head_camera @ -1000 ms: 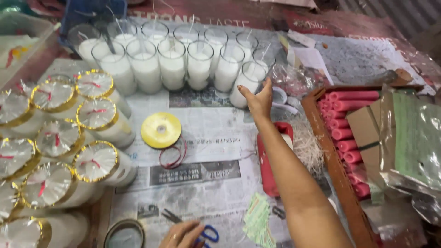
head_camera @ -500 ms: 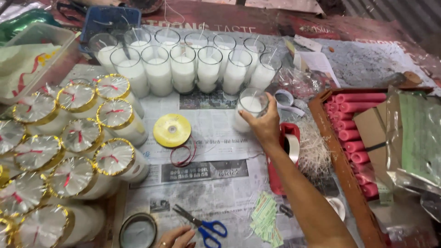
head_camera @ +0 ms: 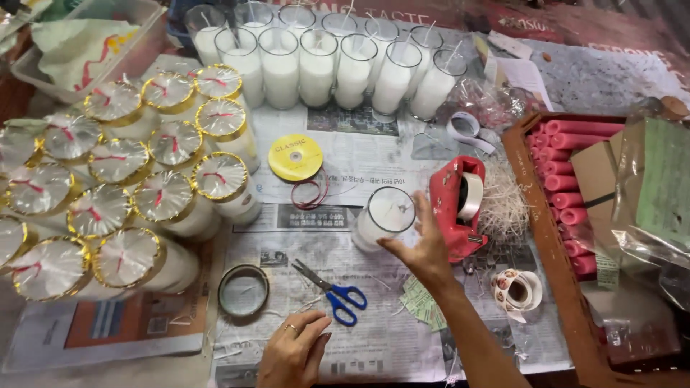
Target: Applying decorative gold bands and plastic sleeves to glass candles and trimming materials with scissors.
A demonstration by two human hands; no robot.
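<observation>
right hand (head_camera: 424, 248) closed round the rim and side of a glass candle (head_camera: 382, 218), white wax inside with a thin wick; the glass leans a little and its foot rests on or just above the newspaper (head_camera: 374, 338), cannot tell which. landmark: the red tape dispenser (head_camera: 458, 205). the candle sits just left of it, the hand partly between the two. left hand (head_camera: 293, 352) lies well down and left of the dispenser, fingers curled loosely on the paper, holding nothing, nearest the blue-handled scissors (head_camera: 336, 291). further left of the scissors, a round clear lid (head_camera: 244, 290). up and left of the dispenser, a yellow ribbon spool (head_camera: 295, 157) with a loop of red ribbon (head_camera: 310, 194) trailing from it. above the dispenser, a double row of bare glass candles (head_camera: 338, 57). far left of it, a crowd of wrapped candles (head_camera: 129, 187) with gold-edged tops and red bows. below and right of the dispenser, a sticker roll (head_camera: 516, 289); right again, a wooden tray of pink rolls (head_camera: 568, 179). judgement: a bare candle is being set at the work spot for dressing. next move likely calls for standing it upright and steady, freeing the right hand, with the left hand fetching the lid or scissors.
</observation>
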